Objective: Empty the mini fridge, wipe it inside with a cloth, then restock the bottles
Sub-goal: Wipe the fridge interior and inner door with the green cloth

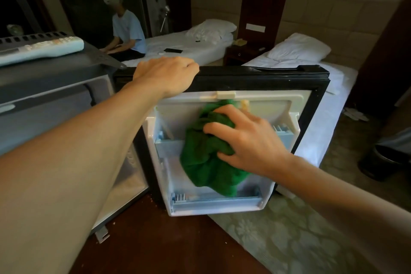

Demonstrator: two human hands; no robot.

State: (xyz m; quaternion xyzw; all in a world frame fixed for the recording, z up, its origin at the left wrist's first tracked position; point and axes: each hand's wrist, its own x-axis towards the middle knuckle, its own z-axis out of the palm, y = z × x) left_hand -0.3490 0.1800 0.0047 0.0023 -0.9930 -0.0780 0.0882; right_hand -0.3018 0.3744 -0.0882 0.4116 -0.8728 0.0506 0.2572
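Observation:
The mini fridge (55,87) stands at the left with its door (262,80) swung wide open toward me. My left hand (166,73) grips the door's top edge, fingers curled over it. My right hand (244,138) holds a bunched green cloth (206,153) and presses it against the white inner door liner, over the upper door shelf (169,147). The lower door shelf (215,201) holds no bottles. The fridge's inside is mostly hidden behind my left arm. No bottles are in view.
A pale remote control (40,48) lies on the fridge top. A person sits on the far bed (200,46); a second bed (322,78) stands just behind the door. A dark bin (378,162) is at the right. Patterned carpet (289,236) and dark wood floor lie below.

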